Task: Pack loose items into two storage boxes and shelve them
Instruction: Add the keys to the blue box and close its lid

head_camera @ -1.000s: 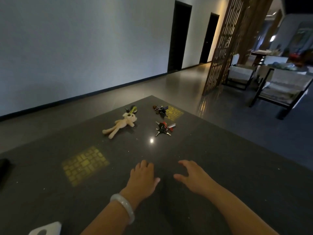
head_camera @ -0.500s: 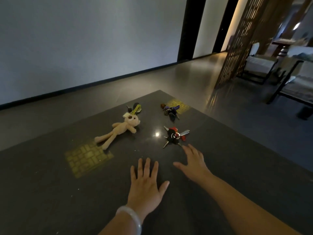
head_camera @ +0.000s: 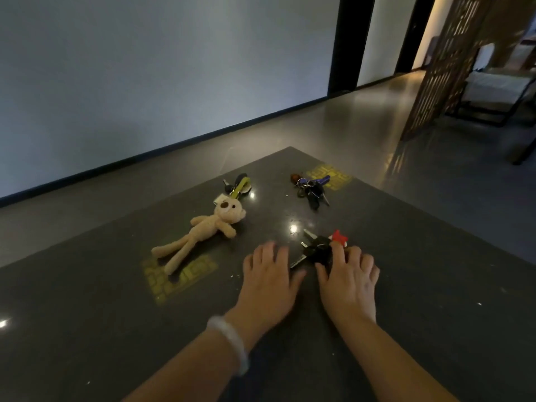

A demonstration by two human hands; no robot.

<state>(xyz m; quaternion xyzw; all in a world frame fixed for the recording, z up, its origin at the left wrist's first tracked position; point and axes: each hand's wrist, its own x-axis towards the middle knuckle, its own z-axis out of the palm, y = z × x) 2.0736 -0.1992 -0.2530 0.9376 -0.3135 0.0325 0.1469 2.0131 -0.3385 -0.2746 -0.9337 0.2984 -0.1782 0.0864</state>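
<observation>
Pale bangle [head_camera: 232,345] on left wrist

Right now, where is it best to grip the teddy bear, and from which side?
Probably the torso of the teddy bear, from above. It lies flat on the table, limbs spread, and the body is the thickest part; its head adjoins a keyring, which would likely trail.

Right hand [head_camera: 349,278] hides part of the key bunch [head_camera: 316,250] (fingertips blurred).

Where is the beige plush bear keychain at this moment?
In the head view, the beige plush bear keychain lies on the dark stone table, left of both hands, its legs over a yellow patterned patch.
</observation>
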